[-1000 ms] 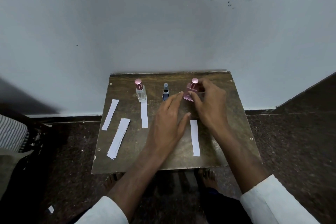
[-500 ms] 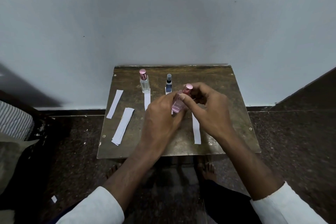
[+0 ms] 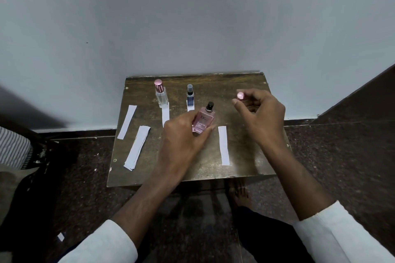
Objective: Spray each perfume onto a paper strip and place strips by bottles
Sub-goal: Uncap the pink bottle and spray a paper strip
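Left hand (image 3: 181,141) grips tilted pink glass perfume bottle (image 3: 203,122) (black nozzle bare) over brown wooden table (image 3: 245,168); right hand (image 3: 259,114) pinches round pink cap (image 3: 240,95), far right.

Left hand (image 3: 183,136) gripping, right hand (image 3: 259,113) pinching (both forearms extended).

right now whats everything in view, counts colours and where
table: 1, dark brown wood, against the wall
pink bottle: 1, uncapped, held above table centre
pink cap: 1, held right of that bottle
clear bottle: 1, pink-capped, back left
blue bottle: 1, back centre
paper strips: white; one under each standing bottle, one at right, one far left
strip stack: 1, white, left
left hand: grips pink bottle
right hand: pinches cap
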A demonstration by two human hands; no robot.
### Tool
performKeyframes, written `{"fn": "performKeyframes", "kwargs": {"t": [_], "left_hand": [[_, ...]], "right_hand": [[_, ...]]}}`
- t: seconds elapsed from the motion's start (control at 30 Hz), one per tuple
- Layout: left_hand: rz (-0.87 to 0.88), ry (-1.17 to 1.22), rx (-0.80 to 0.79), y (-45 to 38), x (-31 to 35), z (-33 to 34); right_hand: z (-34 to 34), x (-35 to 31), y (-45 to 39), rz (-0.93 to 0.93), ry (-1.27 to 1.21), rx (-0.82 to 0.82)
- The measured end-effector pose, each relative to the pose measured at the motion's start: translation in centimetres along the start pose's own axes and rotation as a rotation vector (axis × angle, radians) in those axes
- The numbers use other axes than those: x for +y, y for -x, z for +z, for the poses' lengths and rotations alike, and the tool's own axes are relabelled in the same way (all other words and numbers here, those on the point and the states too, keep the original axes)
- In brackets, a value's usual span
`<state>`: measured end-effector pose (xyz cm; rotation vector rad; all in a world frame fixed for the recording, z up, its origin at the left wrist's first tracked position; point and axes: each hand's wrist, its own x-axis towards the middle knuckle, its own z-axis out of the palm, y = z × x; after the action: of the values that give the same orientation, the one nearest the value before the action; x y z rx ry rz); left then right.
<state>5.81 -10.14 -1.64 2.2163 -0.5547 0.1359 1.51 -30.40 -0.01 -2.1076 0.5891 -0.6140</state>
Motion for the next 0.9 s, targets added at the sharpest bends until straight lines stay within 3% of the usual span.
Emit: {"fn": "performKeyframes", "kwargs": {"t": [0.23, 0.53, 0.9], "left_hand": [[0.009, 0.029, -0.019, 0.0, 0.2, 0.7], [0.007, 0.04, -0.028, 0.2, 1.0, 0.9], [0.003, 0.028, -0.051, 0.2, 1.2, 0.9]], "right_hand": [[-0.9, 2.9, -0.7, -0.034, 0.248, -0.081], [-1.0, 3.7, -1.0, -0.068, 0.323, -0.081], [-0.7, 4.4, -0.8, -0.15, 0.607, -0.187]]}}
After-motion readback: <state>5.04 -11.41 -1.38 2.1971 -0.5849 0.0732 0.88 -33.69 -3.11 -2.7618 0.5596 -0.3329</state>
